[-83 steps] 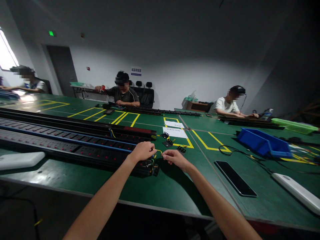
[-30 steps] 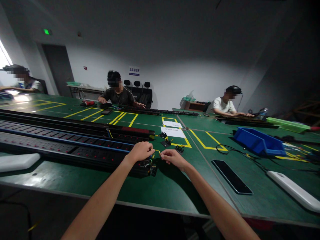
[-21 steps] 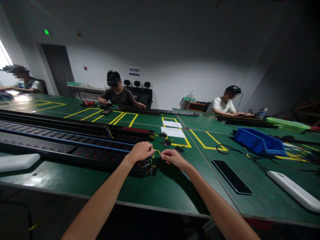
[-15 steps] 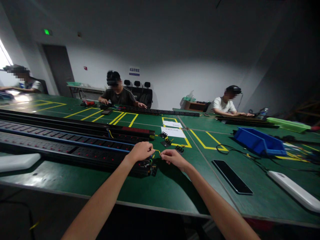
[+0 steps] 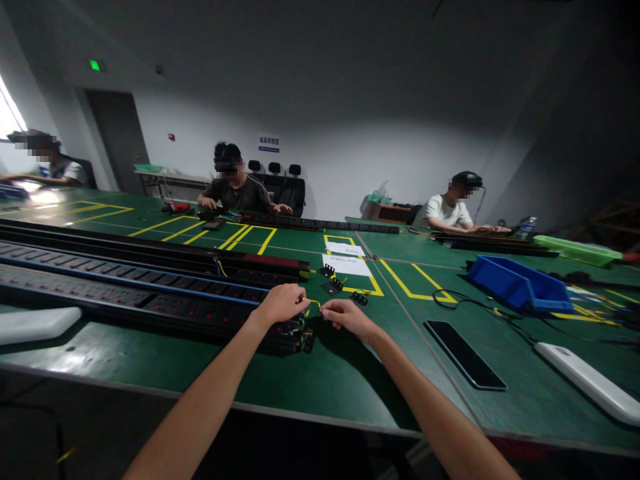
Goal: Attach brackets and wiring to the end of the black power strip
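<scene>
A short yellow wire (image 5: 315, 302) bridges the gap between my two hands, above the end of a long black power strip (image 5: 175, 313). My left hand (image 5: 283, 303) is closed over the strip's end, with the wire coming out at its fingertips. The other end of the wire is pinched between thumb and forefinger of my right hand (image 5: 347, 317). Loose wires and a small black end piece (image 5: 307, 341) hang from the strip's open end. Beyond my hands lie small black end pieces (image 5: 359, 298) with yellow wires.
More long black strips (image 5: 150, 248) lie behind on the green table (image 5: 350, 393). To the right are a phone (image 5: 465, 355), a white power bank (image 5: 587, 381), black cables and a blue bin (image 5: 520, 283). Paper labels (image 5: 347, 264) lie ahead. Several co-workers sit across the table.
My hands and the yellow wire hold almost the same position. Across the table, the right-hand co-worker's hands have shifted slightly.
</scene>
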Motion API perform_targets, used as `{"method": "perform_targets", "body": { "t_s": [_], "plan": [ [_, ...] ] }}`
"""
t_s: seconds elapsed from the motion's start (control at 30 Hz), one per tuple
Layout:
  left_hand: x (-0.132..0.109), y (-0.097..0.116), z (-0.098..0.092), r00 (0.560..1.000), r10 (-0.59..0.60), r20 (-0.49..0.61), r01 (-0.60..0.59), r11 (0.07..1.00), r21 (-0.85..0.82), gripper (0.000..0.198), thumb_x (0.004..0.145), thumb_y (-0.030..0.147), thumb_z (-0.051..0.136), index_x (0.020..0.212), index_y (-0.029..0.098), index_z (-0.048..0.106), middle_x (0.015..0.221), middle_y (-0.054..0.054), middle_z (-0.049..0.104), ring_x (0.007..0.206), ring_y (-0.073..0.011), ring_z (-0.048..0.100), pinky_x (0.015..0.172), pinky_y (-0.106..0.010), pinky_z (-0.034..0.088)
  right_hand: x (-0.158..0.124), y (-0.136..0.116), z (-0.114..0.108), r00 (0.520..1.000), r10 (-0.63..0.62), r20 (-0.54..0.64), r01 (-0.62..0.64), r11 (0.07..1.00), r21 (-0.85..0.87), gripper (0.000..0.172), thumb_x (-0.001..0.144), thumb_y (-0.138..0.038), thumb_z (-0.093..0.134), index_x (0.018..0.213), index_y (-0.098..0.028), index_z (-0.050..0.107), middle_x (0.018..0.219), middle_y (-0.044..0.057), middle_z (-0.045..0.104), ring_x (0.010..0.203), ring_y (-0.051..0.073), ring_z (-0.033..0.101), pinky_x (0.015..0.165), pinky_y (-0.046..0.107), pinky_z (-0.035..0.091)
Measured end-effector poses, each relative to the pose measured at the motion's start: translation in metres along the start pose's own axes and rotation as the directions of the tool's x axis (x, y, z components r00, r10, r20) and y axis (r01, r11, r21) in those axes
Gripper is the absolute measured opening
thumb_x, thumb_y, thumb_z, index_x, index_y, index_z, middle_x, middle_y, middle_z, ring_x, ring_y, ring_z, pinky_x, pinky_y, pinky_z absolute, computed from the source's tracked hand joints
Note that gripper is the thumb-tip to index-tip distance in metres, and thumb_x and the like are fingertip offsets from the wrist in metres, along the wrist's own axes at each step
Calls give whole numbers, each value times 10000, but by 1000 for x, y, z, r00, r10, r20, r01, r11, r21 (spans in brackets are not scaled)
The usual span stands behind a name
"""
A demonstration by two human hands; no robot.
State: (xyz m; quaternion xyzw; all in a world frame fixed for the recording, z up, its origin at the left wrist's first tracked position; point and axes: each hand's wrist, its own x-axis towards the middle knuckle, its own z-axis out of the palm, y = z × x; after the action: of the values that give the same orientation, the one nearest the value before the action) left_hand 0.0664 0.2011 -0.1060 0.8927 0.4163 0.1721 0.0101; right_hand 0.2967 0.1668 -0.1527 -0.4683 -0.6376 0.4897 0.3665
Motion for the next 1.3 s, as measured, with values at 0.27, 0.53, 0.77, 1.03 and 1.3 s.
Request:
{"method": "perform_targets", "body": {
  "t_s": [0.27, 0.53, 0.77, 1.03, 1.3],
  "plan": [
    [0, 0, 0, 1000, 5, -6, -5, 1000, -3, 266, 929, 384, 542, 779, 194, 652, 834, -47, 699, 772, -188, 651, 635, -266, 396, 0, 0, 0, 1000, -2, 5, 2, 1000, 4, 459, 694, -556, 793, 911, -160, 709, 739, -2, 635, 559, 85, 486, 535, 231, 385],
    [1, -2, 3, 1000, 7, -13, -7, 1000, 0, 273, 928, 395, 542, 782, 196, 658, 830, -48, 701, 773, -193, 653, 631, -267, 396, 0, 0, -1, 1000, 1, 2, -1, 1000, -14, 470, 690, -569, 788, 912, -163, 707, 740, -1, 634, 563, 89, 486, 536, 233, 384],
    [0, -1, 1, 1000, 0, 2, 0, 1000, -5, 273, 932, 388, 524, 807, 198, 675, 852, -57, 705, 783, -189, 653, 672, -265, 432, 0, 0, 0, 1000, 0, 3, 0, 1000, -10, 478, 690, -574, 785, 914, -159, 705, 744, -3, 633, 567, 87, 486, 544, 233, 386],
    [0, 1, -2, 1000, 0, 6, 0, 1000, -3, 277, 933, 390, 527, 799, 195, 669, 849, -56, 703, 787, -191, 655, 656, -264, 426, -1, -3, 0, 1000, 1, 4, -1, 1000, -9, 485, 684, -580, 788, 915, -160, 710, 745, -1, 637, 563, 87, 486, 541, 234, 388],
    [0, 1, -3, 1000, -2, 9, 2, 1000, -11, 272, 935, 386, 530, 812, 192, 676, 859, -63, 704, 798, -195, 656, 689, -267, 441, 0, -2, 0, 1000, 2, -4, -2, 1000, -18, 489, 681, -588, 790, 911, -163, 712, 752, 5, 646, 569, 90, 492, 536, 230, 388]
  ]
}}
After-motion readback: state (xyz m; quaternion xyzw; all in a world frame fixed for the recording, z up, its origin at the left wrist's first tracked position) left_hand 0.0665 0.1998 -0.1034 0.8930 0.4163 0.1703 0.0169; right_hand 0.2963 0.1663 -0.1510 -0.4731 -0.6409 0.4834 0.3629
